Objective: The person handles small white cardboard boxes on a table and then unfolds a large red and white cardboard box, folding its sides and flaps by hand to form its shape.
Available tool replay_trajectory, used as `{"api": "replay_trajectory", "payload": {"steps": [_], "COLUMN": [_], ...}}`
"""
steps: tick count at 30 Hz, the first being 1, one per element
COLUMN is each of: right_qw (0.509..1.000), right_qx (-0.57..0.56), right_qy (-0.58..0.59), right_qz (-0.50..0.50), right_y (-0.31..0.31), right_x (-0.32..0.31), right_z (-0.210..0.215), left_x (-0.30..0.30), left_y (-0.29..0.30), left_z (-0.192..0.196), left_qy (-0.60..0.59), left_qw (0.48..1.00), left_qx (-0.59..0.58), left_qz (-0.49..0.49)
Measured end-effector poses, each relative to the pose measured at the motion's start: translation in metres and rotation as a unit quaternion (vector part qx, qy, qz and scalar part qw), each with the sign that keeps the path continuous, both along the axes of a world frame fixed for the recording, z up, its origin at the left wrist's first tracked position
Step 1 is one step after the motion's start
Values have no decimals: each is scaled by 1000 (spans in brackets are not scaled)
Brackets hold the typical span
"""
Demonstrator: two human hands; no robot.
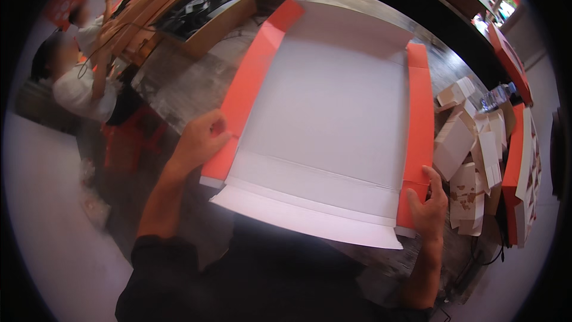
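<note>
A large cardboard box blank (333,101), white inside with orange side panels, lies partly folded on the table in front of me. Its near flap (310,217) slopes toward my body, and the far flap stands up. At the left orange panel (247,92), my left hand (205,137) has its fingers curled and pinched on the edge. My right hand (428,206) grips the near end of the right orange panel (419,125), thumb on the inner side and fingers over the outside.
An open brown carton (220,24) with dark items stands at the far left. Two people sit beyond it beside stacked cardboard. To the right lie folded white cartons (471,149), a plastic bottle (497,96) and an orange-and-white box (518,179).
</note>
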State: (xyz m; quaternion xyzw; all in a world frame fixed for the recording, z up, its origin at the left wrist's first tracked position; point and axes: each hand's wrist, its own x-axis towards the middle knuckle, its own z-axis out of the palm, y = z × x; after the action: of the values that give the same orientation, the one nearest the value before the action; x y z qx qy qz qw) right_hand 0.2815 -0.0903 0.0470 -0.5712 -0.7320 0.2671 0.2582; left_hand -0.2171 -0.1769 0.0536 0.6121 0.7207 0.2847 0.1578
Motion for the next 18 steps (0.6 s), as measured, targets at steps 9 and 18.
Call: {"api": "replay_trajectory", "payload": {"steps": [9,18], "right_qw": [972,956], "right_qx": [143,45], "right_qy": [-163,-193], "right_qz": [93,217], "right_y": [-5,14], "right_x": [-37,-33], "right_z": [26,59], "left_x": [10,0], "left_y": [-4,13], "left_z": [10,57], "left_qy": [9,145], "left_qw": [999,948], "left_qx": [22,-43], "left_qz": [-45,-281]}}
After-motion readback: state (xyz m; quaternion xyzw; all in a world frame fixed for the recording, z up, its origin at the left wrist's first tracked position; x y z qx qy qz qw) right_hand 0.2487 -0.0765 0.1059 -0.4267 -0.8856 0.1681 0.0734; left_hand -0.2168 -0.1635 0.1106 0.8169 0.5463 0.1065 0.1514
